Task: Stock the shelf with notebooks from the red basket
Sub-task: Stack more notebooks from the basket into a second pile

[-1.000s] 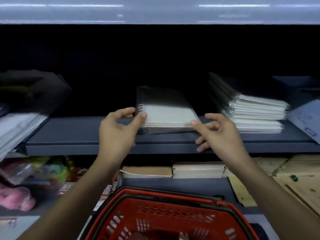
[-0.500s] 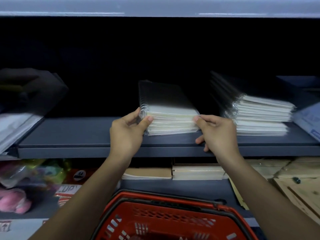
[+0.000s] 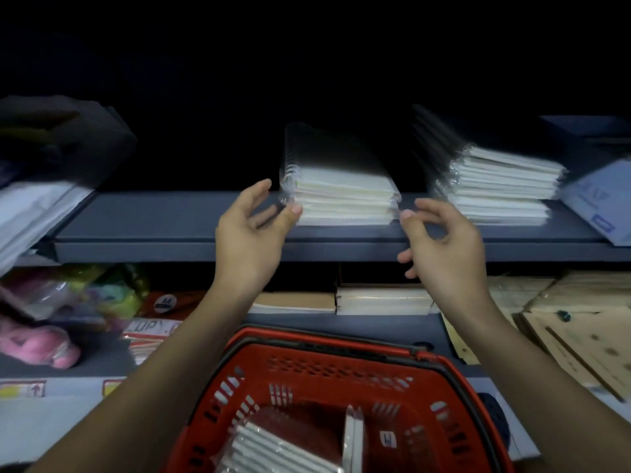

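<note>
A stack of spiral notebooks (image 3: 341, 196) in clear wrap lies on the dark grey shelf (image 3: 164, 230), centre. My left hand (image 3: 252, 237) hovers just left of the stack with fingers spread, its thumb tip close to the stack's lower left corner. My right hand (image 3: 444, 247) is just right of the stack, fingers loosely curled and holding nothing. The red basket (image 3: 266, 367) sits below, with more wrapped notebooks (image 3: 273, 452) lying inside it.
A second, taller stack of notebooks (image 3: 498, 189) lies to the right on the same shelf, with a blue-white pack (image 3: 601, 206) beyond. White papers (image 3: 30, 213) overhang the left end. The lower shelf holds brown notebooks (image 3: 341, 300), cardboard sheets (image 3: 580, 322) and coloured items.
Both hands have let go of the centre stack and drawn back a little from its front corners. The view has tilted down, showing more of the basket.
</note>
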